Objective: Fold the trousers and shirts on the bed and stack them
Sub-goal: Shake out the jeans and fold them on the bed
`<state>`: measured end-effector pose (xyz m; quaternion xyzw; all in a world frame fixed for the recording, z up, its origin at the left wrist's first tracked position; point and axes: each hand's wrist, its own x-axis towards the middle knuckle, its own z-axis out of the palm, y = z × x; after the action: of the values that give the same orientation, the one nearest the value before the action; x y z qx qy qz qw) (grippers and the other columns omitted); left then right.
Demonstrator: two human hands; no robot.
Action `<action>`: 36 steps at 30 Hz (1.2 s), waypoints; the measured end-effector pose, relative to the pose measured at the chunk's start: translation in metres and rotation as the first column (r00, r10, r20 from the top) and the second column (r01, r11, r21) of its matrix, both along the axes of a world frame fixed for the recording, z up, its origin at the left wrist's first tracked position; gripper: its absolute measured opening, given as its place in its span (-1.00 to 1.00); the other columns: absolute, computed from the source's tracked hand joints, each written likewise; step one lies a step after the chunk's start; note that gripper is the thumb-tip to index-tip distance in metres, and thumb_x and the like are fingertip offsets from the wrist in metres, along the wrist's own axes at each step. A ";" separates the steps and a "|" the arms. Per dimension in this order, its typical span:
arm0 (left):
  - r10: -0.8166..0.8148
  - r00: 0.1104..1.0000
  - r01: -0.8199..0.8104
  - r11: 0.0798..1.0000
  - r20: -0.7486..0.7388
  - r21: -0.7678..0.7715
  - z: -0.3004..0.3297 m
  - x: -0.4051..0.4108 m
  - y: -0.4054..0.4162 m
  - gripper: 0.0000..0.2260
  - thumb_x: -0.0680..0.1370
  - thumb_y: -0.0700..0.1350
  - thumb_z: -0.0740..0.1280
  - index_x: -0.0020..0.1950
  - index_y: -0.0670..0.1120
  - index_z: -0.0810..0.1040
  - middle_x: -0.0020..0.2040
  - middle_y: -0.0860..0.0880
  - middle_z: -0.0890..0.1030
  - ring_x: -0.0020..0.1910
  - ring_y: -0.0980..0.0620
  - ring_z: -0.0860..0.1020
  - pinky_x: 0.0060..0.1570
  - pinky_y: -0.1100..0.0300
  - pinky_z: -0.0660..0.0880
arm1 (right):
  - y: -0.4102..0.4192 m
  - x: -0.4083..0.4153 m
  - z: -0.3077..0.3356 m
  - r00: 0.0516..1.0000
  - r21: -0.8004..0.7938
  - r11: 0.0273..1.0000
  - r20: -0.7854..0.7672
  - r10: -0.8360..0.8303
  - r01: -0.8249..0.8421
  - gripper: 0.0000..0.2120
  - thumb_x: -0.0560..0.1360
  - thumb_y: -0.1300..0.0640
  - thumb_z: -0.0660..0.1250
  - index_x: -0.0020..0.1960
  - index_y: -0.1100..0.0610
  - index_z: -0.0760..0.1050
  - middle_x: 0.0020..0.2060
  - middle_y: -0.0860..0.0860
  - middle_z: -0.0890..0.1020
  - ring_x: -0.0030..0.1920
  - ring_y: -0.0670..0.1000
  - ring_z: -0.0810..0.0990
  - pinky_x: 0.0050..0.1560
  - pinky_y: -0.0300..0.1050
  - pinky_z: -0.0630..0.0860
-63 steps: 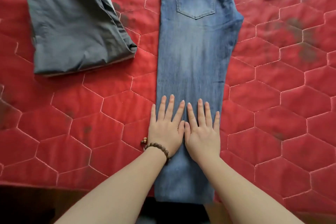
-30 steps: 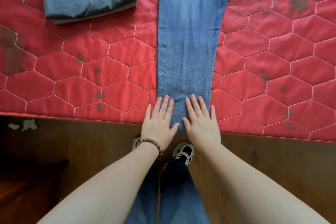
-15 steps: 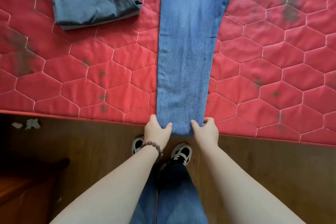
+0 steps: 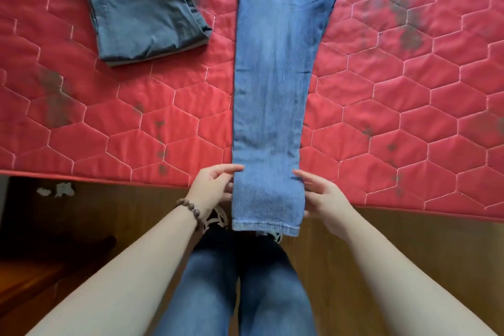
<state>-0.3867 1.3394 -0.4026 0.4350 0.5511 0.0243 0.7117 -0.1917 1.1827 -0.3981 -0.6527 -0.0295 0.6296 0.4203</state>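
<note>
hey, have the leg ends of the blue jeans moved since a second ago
Yes. The hem of the blue jeans now hangs out past the bed's near edge, held at its sides by the left hand and right hand; before, it ended at that edge.

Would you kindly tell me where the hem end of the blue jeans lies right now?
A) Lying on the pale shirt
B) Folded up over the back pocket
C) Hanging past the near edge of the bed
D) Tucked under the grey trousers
C: the jeans run down the bed and their hem overhangs its near edge, held between the left hand and right hand.
</note>
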 end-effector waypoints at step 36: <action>0.057 0.998 -0.051 0.977 -0.022 0.206 -0.094 0.201 0.264 -0.86 0.52 -0.19 0.39 0.07 -0.12 0.60 -0.22 -0.08 0.66 -0.29 0.06 0.60 -0.14 0.17 0.55 | 0.287 0.169 -0.085 0.805 0.033 0.991 0.580 -0.128 0.133 -0.86 0.51 0.19 0.38 0.05 0.07 0.51 -0.25 -0.11 0.62 -0.31 -0.26 0.59 -0.26 -0.45 0.47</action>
<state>-0.1859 1.6033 -0.4968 0.4913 0.5671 0.0942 0.6543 -0.0223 1.4698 -0.4832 -0.8158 -0.1087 0.3705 0.4306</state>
